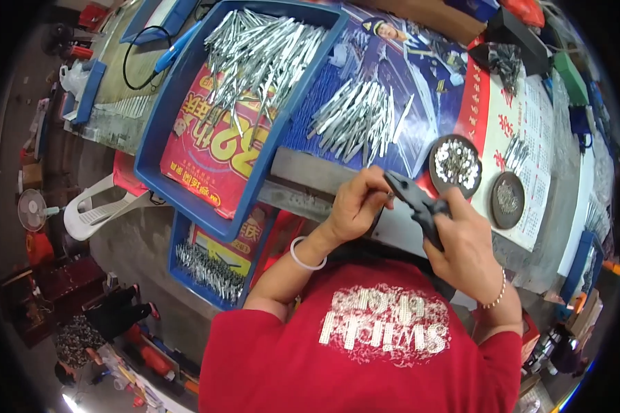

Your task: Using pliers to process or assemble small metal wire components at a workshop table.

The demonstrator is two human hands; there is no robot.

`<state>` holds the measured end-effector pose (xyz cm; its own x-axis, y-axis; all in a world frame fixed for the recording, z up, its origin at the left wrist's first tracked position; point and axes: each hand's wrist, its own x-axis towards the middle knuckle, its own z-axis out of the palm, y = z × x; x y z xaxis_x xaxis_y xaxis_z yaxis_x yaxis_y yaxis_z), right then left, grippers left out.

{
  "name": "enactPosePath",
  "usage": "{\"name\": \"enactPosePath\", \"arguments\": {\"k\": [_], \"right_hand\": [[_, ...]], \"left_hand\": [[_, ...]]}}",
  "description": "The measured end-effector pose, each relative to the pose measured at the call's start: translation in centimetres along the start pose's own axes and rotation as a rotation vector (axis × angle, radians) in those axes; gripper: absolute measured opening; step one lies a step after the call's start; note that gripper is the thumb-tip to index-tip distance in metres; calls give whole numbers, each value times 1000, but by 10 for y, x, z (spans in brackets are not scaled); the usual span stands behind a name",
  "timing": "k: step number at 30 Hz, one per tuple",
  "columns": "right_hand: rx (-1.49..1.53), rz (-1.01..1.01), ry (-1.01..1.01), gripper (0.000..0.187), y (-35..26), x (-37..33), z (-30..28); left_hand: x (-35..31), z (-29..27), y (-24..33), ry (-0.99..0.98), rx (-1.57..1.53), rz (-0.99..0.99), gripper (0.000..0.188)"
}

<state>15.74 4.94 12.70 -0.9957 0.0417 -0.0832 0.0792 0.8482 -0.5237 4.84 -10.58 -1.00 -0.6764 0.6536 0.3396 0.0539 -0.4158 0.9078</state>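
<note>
My right hand [465, 244] is wrapped round black pliers [420, 206], their head pointing up and left. Close to that head, my left hand [355, 206] has its thumb and fingers pinched together; what they hold is too small to make out. Just beyond both hands, a pile of slender silver metal pieces [358, 120] lies on the printed sheet covering the table. To the right of the pliers sits a round brown bowl [435, 180] of shiny silver bits. A smaller brown bowl [497, 210] of tiny metal parts stands beside it.
A large blue tray [145, 155] at the left holds many more silver pieces [262, 58]. Below it, a second blue tray [176, 272] carries dark and silver parts. A white plastic stool [83, 213] and a fan [33, 208] are further left. Black plastic [499, 62] lies back right.
</note>
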Motion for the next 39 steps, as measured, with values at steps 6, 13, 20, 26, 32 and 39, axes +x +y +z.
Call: {"name": "enactPosePath", "arguments": {"k": [6,13,20,26,32,39], "right_hand": [[95,60,105,10,-1,-14,2],[-33,18,-71,32,12,-25,19],[-94,-16,-130,38,15,-23,12],[-90,-24,-147,39,16,-26,7],[-125,-37,-145,37,19,-29,8],[-126,17,-232,38,18,-34,11]], "left_hand": [[-3,0,10,107,-372,-239,11],[3,-6,38,149,-668,-564,11],[-8,0,43,136,-488,-723,13],[-5,3,49,98,-364,-716,18],[1,5,56,36,-263,-704,17],[-3,10,50,38,-180,-662,13]]}}
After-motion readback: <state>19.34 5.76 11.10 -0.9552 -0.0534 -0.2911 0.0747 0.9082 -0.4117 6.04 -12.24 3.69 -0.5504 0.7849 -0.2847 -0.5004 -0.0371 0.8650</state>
